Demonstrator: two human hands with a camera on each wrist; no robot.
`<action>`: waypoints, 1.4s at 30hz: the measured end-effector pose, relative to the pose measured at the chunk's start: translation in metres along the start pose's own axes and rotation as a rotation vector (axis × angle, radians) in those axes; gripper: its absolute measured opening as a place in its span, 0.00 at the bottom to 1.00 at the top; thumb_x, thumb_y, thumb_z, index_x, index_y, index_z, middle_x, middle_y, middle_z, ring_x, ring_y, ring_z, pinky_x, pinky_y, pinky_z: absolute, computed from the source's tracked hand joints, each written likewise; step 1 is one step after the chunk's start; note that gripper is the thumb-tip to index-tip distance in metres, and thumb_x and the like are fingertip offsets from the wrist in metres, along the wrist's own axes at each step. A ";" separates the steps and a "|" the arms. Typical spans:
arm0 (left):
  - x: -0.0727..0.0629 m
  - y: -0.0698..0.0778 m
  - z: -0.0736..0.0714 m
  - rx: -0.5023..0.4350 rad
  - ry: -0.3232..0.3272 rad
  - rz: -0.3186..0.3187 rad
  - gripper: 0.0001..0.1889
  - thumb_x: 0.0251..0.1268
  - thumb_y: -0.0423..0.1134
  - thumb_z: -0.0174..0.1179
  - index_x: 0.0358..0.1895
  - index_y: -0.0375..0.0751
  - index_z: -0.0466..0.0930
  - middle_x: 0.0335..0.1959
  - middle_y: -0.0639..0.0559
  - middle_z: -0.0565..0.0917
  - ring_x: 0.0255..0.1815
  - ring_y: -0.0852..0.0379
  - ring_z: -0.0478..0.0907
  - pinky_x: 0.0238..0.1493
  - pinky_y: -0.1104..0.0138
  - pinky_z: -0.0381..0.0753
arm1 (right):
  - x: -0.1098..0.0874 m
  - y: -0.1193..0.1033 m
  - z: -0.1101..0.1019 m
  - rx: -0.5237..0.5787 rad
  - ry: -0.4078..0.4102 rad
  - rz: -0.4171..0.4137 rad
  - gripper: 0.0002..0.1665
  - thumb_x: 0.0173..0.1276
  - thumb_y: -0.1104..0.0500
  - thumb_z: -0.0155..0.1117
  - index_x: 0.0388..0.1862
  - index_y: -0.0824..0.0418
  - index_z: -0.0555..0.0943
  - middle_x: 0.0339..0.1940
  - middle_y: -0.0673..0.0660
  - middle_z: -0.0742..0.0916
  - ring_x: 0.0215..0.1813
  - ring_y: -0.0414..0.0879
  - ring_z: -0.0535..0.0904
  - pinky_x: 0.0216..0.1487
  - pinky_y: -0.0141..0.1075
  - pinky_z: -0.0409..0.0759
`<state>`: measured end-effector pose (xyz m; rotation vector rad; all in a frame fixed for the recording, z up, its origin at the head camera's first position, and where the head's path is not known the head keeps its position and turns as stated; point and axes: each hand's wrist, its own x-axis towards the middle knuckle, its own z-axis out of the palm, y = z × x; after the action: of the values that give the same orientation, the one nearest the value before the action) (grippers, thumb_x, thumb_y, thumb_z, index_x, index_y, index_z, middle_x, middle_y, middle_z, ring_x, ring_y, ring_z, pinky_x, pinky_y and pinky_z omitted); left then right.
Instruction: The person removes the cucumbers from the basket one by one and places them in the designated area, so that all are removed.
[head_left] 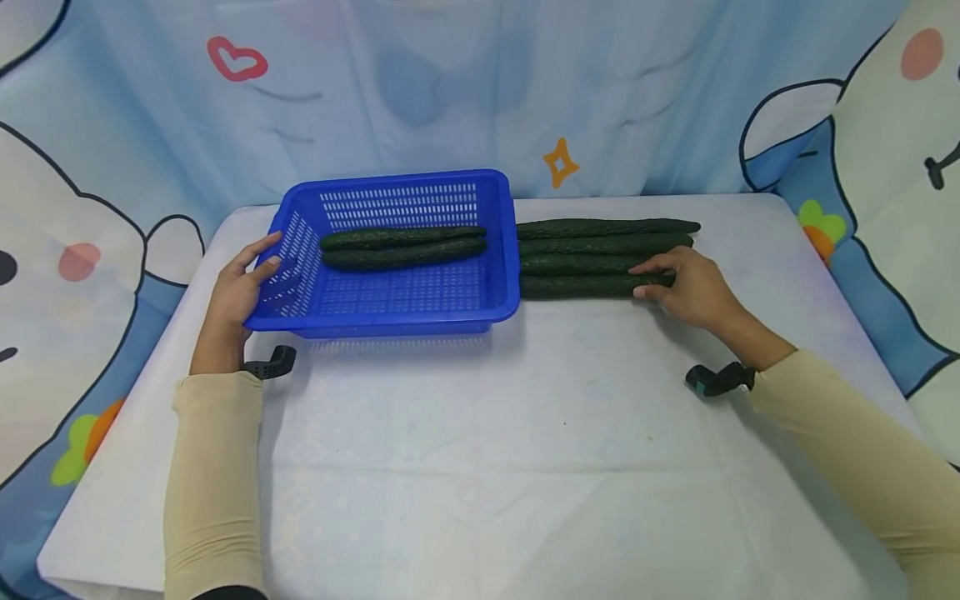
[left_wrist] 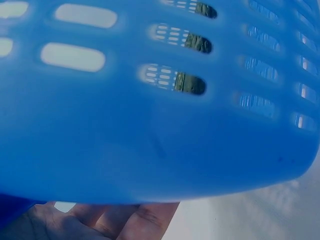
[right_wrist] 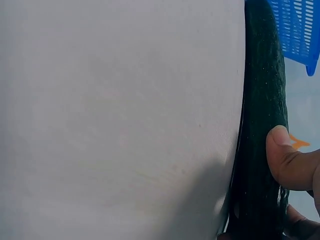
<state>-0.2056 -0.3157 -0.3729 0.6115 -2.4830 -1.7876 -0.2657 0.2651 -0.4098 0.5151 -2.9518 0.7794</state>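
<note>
A blue plastic basket (head_left: 405, 327) with slotted walls is on the left, and two dark green cucumbers (head_left: 405, 253) lie side by side in it. At its left end my left hand (head_left: 234, 292) grips the rim; in the left wrist view part of that hand (left_wrist: 135, 222) shows below the basket wall (left_wrist: 150, 150). Several more cucumbers (head_left: 600, 226) lie in a row right of the basket, their left ends against or behind it. My right hand (head_left: 693, 287) pinches the nearest cucumber (head_left: 577, 287) near its right end, the thumb (right_wrist: 280, 155) pressed on its skin.
A white cloth covers the table (head_left: 480, 467). Behind it hangs a light blue printed curtain (head_left: 450, 92), which also runs along both sides. Each wrist wears a small black camera, such as the right one (head_left: 718, 381).
</note>
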 end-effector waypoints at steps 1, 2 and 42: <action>0.000 0.000 0.000 -0.001 -0.001 0.002 0.23 0.77 0.50 0.48 0.71 0.71 0.65 0.81 0.48 0.53 0.76 0.37 0.59 0.71 0.41 0.63 | 0.001 0.000 0.000 -0.004 0.001 -0.001 0.19 0.63 0.62 0.71 0.53 0.64 0.84 0.52 0.71 0.80 0.53 0.64 0.74 0.48 0.59 0.73; 0.000 0.000 0.000 -0.001 -0.002 0.004 0.23 0.77 0.50 0.48 0.71 0.71 0.65 0.81 0.48 0.54 0.76 0.37 0.59 0.71 0.41 0.63 | 0.002 0.000 0.000 -0.009 0.001 0.001 0.19 0.63 0.62 0.71 0.53 0.64 0.84 0.52 0.71 0.80 0.53 0.64 0.74 0.47 0.59 0.73; -0.003 0.003 0.000 -0.017 -0.004 0.015 0.23 0.77 0.49 0.48 0.72 0.70 0.66 0.81 0.47 0.54 0.77 0.38 0.59 0.72 0.42 0.63 | -0.004 -0.043 -0.006 -0.101 0.010 -0.074 0.18 0.64 0.58 0.70 0.52 0.63 0.85 0.49 0.68 0.84 0.51 0.61 0.78 0.47 0.56 0.76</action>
<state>-0.2034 -0.3137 -0.3698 0.5883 -2.4659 -1.8041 -0.2484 0.2342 -0.3848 0.6076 -2.9250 0.6208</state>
